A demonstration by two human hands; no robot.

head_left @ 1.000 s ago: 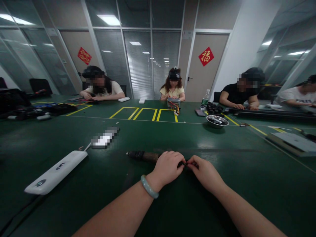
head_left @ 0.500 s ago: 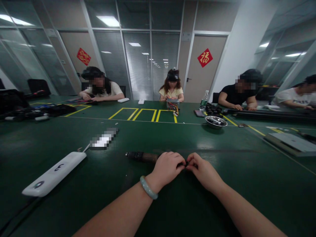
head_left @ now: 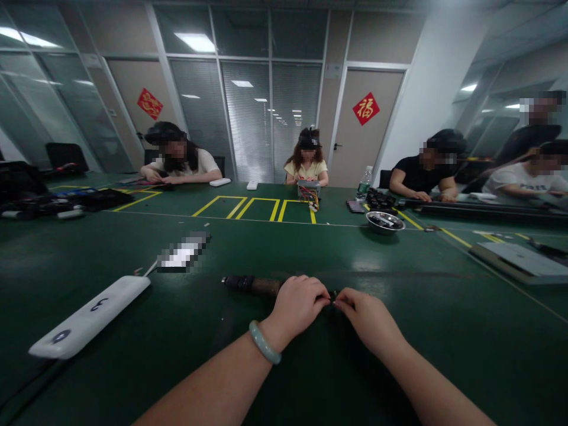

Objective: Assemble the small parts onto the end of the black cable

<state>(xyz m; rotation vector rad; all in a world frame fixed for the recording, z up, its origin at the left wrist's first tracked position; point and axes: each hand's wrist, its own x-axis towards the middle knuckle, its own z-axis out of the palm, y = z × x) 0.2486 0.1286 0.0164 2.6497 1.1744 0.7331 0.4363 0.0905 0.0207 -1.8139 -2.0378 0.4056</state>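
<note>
A dark rod-shaped tool (head_left: 252, 285) with a brownish barrel lies on the green table (head_left: 133, 367) just in front of me. My left hand (head_left: 298, 307), with a pale green bangle on the wrist, is curled over the tool's right end. My right hand (head_left: 368, 319) meets it fingertip to fingertip, pinching a small dark part that I cannot make out. Both sets of fingers are closed.
A white power bank (head_left: 89, 316) with a cable lies at the left. A metal bowl (head_left: 384, 222) stands further back right, near yellow tape boxes (head_left: 260, 207). Several people sit working along the far and right edges. A flat grey panel (head_left: 517, 260) lies at the right.
My hands stay pinched together on the tool. The view has tilted a little, so everything sits slightly lower and to the left; a standing person has come into sight at far right.
</note>
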